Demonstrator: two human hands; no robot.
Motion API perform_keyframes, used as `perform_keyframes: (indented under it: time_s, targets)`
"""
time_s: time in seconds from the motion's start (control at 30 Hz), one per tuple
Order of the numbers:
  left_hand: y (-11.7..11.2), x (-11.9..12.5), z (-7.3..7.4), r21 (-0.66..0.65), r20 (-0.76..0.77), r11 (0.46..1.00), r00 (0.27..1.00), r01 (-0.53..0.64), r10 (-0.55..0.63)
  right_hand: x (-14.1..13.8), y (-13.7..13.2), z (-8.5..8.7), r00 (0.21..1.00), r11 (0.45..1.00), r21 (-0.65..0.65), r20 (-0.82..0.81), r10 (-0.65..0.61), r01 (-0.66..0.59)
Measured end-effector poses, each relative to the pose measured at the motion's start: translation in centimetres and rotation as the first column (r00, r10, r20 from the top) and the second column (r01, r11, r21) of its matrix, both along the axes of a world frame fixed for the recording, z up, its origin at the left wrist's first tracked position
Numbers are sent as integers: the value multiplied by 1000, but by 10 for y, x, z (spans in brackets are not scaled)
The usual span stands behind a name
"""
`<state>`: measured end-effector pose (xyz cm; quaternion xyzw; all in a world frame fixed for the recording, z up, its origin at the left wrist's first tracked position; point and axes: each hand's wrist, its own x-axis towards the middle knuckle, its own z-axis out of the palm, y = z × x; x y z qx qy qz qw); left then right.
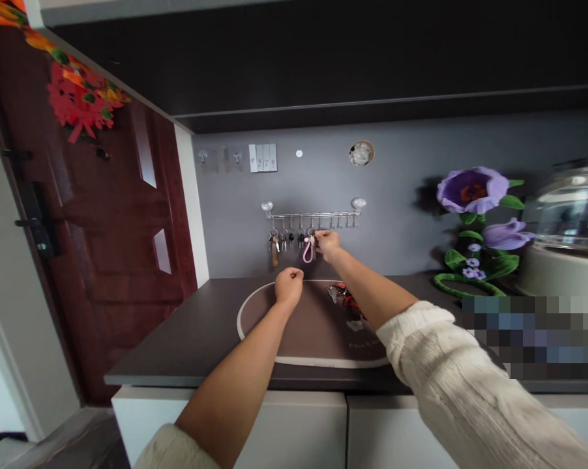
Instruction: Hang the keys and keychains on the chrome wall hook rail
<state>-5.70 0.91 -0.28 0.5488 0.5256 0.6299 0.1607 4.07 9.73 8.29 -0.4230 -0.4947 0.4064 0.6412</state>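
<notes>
A hook rail [318, 214] is fixed to the grey wall, with several bunches of keys [274, 241] hanging along its left half. My right hand [327, 245] is up at the rail, thumb and fingers pinched on a key ring with a pink loop strap [308, 250]. Lower and to the left, my left hand [289, 285] is curled closed above the brown mat, apart from the hanging keys; whether anything is inside it is hidden. More keys with red pieces [341, 291] lie on the mat, partly behind my right forearm.
The brown mat [298, 332] with a pale rim lies on the dark counter [186, 339]. Purple fabric flowers [472, 189] and a glass-topped appliance [562, 241] stand at the right. A dark cabinet [323, 58] overhangs the counter. At left is a red-brown door [113, 260].
</notes>
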Motion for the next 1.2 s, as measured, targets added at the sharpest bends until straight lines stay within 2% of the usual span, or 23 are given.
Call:
perform_keyframes:
  time_s: [0.37,0.6,0.7,0.8,0.9,1.03,1.1,1.2]
  targets:
    - [0,1,-1,-50,-41,999,999,6,-8,15,-3,-2,995,997,73,95,33,-40]
    - [-5,2,2,-74,34,993,996,87,-85,24,-21,-7,991,994,27,83,102,-104]
    - [-10,3,6,-103,110,989,989,110,-99,30,-32,-15,986,995,4,135,97,-98]
    - [-15,4,12,-151,132,982,987,110,-90,39,-42,-24,958,997,22,280,61,-70]
    - [-18,6,22,-196,84,975,993,103,-88,49,-52,-36,856,996,84,517,-24,-23]
    - [-15,11,33,-194,0,976,995,102,-104,63,-65,-49,618,990,142,780,-98,-23]
    - [-11,14,32,-206,-14,973,994,106,-112,68,-70,-53,491,987,160,862,-125,-30]
    - [-5,19,21,-237,11,964,992,122,-123,73,-71,-59,319,984,174,935,-152,-40]
